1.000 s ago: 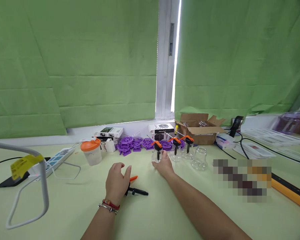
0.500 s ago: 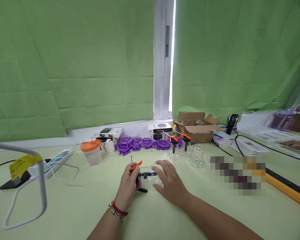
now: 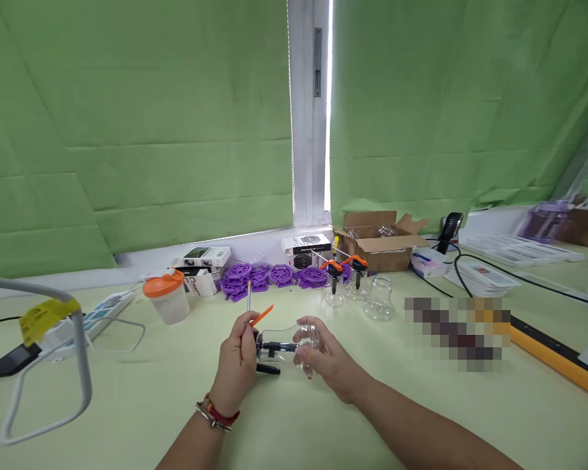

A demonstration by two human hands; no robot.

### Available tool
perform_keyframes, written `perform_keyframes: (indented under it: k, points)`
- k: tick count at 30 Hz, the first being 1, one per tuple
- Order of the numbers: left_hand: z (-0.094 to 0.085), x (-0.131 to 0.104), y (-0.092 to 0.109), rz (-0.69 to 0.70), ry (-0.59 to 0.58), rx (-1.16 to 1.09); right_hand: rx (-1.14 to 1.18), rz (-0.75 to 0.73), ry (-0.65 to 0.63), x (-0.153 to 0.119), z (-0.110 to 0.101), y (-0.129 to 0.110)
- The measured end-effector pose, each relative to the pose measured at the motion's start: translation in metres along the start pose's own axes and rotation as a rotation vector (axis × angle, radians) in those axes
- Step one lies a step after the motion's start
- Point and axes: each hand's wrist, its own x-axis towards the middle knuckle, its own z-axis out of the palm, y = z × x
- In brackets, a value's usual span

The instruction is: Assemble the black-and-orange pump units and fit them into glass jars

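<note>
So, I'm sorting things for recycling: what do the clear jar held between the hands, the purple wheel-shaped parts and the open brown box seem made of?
Clear jar: glossy glass or rigid plastic, I can't tell which; fingers of the right hand show through it.
Purple wheel-shaped parts: probably plastic, fairly smooth, judging by even colour and thin spokes.
Open brown box: likely cardboard, matt, with bent flaps.

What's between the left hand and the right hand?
In the head view, a clear jar held sideways, a black shaft inside, spans from left hand to right hand; a black rod shows below.
</note>
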Motion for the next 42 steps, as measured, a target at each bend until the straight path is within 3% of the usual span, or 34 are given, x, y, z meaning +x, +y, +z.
perform_keyframes:
  k: [4, 6, 8, 9, 12, 14, 16, 19, 21, 23, 25, 27, 29, 31, 35, 37, 39, 42]
  points:
    - [0.002, 0.000, 0.009, -0.208, -0.003, -0.157, -0.560, -0.501, -0.117, -0.002, -0.012, -0.009]
    - [0.001, 0.000, 0.011, -0.216, -0.026, -0.199, -0.672, -0.598, -0.151, -0.004, -0.015, -0.012]
    - [-0.001, -0.001, 0.010, -0.174, -0.036, -0.190, -0.592, -0.509, -0.113, -0.005, -0.014, -0.011]
    - [-0.001, -0.002, 0.009, -0.134, -0.029, -0.160, -0.475, -0.395, -0.068, -0.006, -0.012, -0.009]
    - [-0.003, -0.003, 0.002, 0.010, -0.001, -0.006, -0.020, 0.098, -0.013, -0.004, -0.008, -0.003]
    - [-0.002, -0.003, -0.001, 0.052, 0.001, 0.056, 0.139, 0.319, -0.058, -0.002, -0.008, -0.002]
    - [-0.001, -0.002, -0.002, 0.016, -0.002, 0.026, 0.062, 0.264, -0.059, -0.001, -0.010, -0.004]
    - [0.000, 0.000, 0.002, -0.133, -0.009, -0.114, -0.299, -0.179, -0.067, -0.003, -0.013, -0.011]
    - [0.000, 0.000, 0.005, -0.191, -0.017, -0.171, -0.451, -0.380, -0.106, -0.005, -0.015, -0.015]
    - [0.000, -0.001, 0.006, -0.160, -0.007, -0.159, -0.409, -0.338, -0.052, -0.006, -0.016, -0.015]
    - [0.000, -0.002, 0.004, -0.081, 0.015, -0.108, -0.204, -0.089, 0.021, -0.005, -0.017, -0.013]
    - [0.000, -0.003, 0.001, -0.021, 0.017, -0.064, 0.020, 0.208, -0.048, -0.003, -0.017, -0.009]
    - [0.000, -0.002, -0.001, -0.008, 0.012, -0.047, 0.083, 0.336, -0.153, -0.002, -0.018, -0.007]
    - [0.000, 0.000, -0.001, -0.045, 0.002, -0.073, -0.085, 0.201, -0.139, -0.002, -0.019, -0.008]
    - [0.000, 0.003, 0.004, -0.219, -0.041, -0.194, -0.610, -0.368, -0.070, -0.004, -0.022, -0.011]
    - [0.000, 0.003, 0.006, -0.262, -0.040, -0.229, -0.695, -0.502, -0.099, -0.003, -0.022, -0.010]
    - [0.000, 0.002, 0.007, -0.242, -0.014, -0.225, -0.589, -0.434, -0.051, -0.003, -0.021, -0.008]
    - [-0.001, 0.001, 0.004, -0.109, 0.018, -0.104, -0.122, -0.015, 0.033, -0.002, -0.017, -0.004]
